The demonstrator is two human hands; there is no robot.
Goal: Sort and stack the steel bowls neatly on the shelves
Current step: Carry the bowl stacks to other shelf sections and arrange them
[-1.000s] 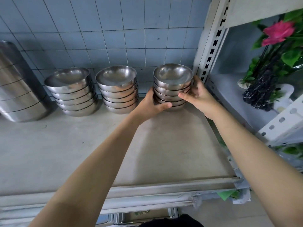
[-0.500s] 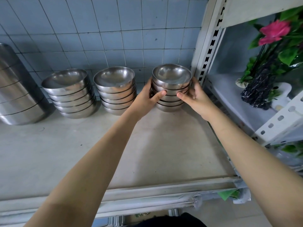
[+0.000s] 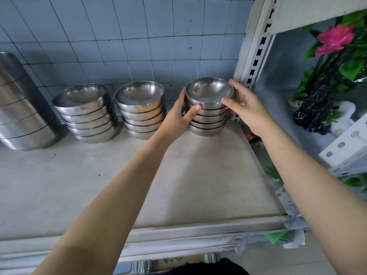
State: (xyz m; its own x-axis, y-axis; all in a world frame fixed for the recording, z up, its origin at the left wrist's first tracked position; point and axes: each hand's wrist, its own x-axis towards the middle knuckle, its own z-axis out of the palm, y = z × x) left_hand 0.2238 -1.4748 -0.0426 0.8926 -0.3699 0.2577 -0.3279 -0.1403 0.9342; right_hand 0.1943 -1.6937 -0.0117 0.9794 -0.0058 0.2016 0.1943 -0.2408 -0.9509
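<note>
Now both hands (image 3: 178,118) around right bowl stack (image 3: 208,108).

- The place looked like a kitchen storeroom or back-of-house scullery rather than a home dining area.
- Pale blue tiles (image 3: 123,36) covered the wall, with dark grout lines and small marks.
- A worn, pale shelf board (image 3: 59,185) sat in a slotted metal rack upright (image 3: 258,48).
- Nested steel bowls (image 3: 139,112) stood in several stacks along the wall, beside larger steel pots (image 3: 21,108).
- A pink artificial flower (image 3: 335,38) occupied the neighbouring rack.
</note>
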